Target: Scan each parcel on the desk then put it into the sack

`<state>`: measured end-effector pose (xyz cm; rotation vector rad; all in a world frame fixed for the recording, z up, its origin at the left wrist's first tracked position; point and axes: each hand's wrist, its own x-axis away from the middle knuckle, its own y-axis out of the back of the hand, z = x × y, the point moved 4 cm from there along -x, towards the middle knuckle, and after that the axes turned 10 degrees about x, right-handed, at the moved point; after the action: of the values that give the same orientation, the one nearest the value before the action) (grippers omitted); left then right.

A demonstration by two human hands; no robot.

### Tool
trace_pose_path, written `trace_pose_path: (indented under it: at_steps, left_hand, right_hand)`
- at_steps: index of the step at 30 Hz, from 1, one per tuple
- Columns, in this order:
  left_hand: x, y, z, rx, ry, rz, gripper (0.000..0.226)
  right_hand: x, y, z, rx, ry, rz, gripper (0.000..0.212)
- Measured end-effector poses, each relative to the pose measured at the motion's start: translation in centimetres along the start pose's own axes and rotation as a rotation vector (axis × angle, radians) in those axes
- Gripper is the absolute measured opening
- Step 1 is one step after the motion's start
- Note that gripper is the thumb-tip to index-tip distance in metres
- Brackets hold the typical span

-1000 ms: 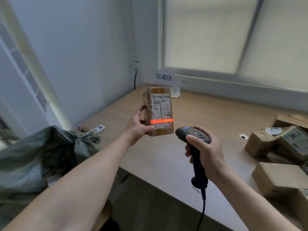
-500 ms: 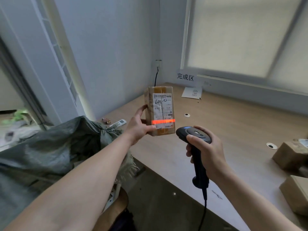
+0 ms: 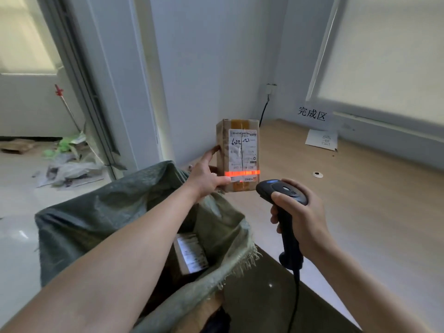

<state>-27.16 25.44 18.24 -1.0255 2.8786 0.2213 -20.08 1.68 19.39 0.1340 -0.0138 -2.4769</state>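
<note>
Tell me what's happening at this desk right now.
A person is scanning a parcel. Their left hand holds a small cardboard parcel upright near the edge of the desk, label facing them. Their right hand grips a black corded scanner, whose red scan line falls across the barcode near the label's bottom. A green woven sack sits open beneath the left arm, with another labelled parcel already inside. The held parcel has not yet gone in.
</note>
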Motion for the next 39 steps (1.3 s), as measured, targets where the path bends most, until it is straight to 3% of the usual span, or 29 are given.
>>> trace_pose_path:
  at_steps: [8,15,23,31,39]
  left_hand:
    - [-0.2,8.6,1.3,0.014,0.023,-0.081,0.087]
    - [1.1,13.4,2.8,0.022,0.055,-0.134,0.086]
    - [3.0,17.5,6.1,0.003,0.137,-0.216,0.086]
    - [5.0,19.9,11.2,-0.017,0.364,-0.272,0.090]
    - [5.4,19.2,17.4,0.203,0.674,-0.323,0.080]
  right_hand:
    - [-1.5,-8.3,0.4,-0.014,0.028,0.078,0.043]
    - [-2.0,-12.5,0.0,-0.057,0.017,0.146,0.058]
    - [-2.2,-15.8,-0.6,-0.066,-0.011,0.229,0.038]
    - [-3.1,-17.0,-2.9,-0.067,-0.082,0.246,0.057]
    - [-4.6,-16.3,-6.1,-0.002,-0.163,0.251,0.071]
